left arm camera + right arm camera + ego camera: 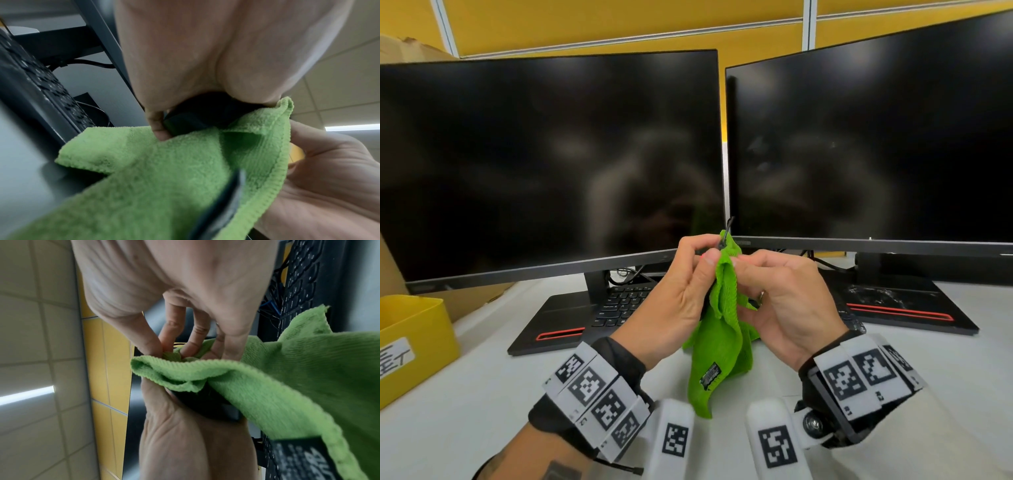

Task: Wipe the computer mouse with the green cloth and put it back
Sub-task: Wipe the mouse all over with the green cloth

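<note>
Both hands are raised in front of the monitors with the green cloth [719, 346] between them. My left hand [703, 250] grips the black computer mouse [201, 113], which the cloth and my fingers almost hide in the head view. Only its black cable [726, 231] sticks up above them. In the right wrist view the mouse [205, 402] shows as a dark shape under the cloth [267, 386], against the left palm. My right hand [739, 263] pinches the cloth's upper fold against the mouse. The rest of the cloth hangs down toward the table.
Two dark monitors [551, 164] [876, 144] stand close behind the hands on black bases. A black keyboard [623, 305] lies under the left one. A yellow bin [414, 339] and cardboard [390, 270] are at the left. The white table [482, 394] spreads below.
</note>
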